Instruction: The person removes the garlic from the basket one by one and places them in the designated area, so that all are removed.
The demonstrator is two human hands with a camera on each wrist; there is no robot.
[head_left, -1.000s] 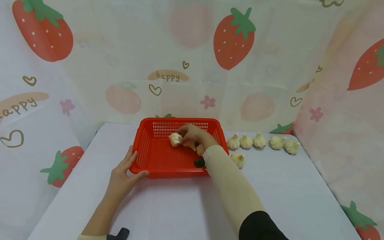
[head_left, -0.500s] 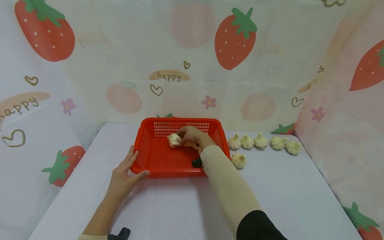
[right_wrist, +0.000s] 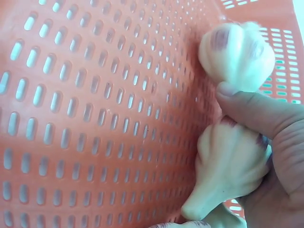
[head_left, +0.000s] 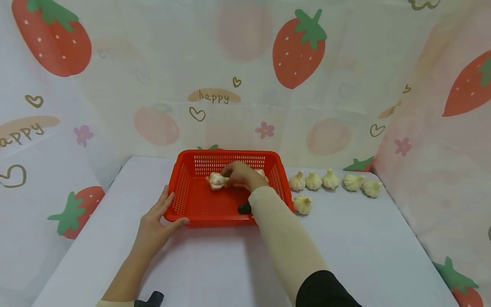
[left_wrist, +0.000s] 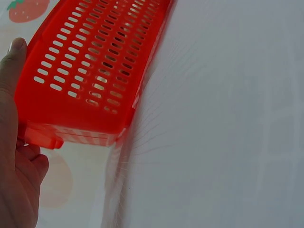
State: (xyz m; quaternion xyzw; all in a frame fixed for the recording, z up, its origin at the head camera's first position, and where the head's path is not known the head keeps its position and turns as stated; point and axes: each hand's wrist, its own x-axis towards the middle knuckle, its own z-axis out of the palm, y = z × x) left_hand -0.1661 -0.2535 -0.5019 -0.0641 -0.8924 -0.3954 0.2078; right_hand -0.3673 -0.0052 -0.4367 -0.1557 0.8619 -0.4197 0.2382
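My right hand (head_left: 241, 175) reaches down into a red plastic basket (head_left: 226, 221) and pinches a garlic bulb (head_left: 217, 181) at its left. In the right wrist view, the thumb presses on that pale, purple-streaked garlic bulb (right_wrist: 237, 54). A second garlic bulb (right_wrist: 228, 161) lies under the thumb beside the palm, its stem pointing down-left. More garlic shows at that view's bottom edge, partly cut off. At the basket's near left corner, my left hand (head_left: 153, 224) grips the rim, thumb along the front. The left wrist view shows its fingers (left_wrist: 35, 164) curled beneath the basket's edge.
To the basket's right, several garlic bulbs (head_left: 330, 179) stand in a row near the table's back edge. One more garlic bulb (head_left: 302, 204) sits in front of them, close to the basket. A strawberry-print cloth (head_left: 230, 64) hangs behind the white table (head_left: 215, 273).
My right hand has shifted left inside the basket with the garlic bulb. Garlic to the right of that hand shows more now. The left hand stays on the rim.
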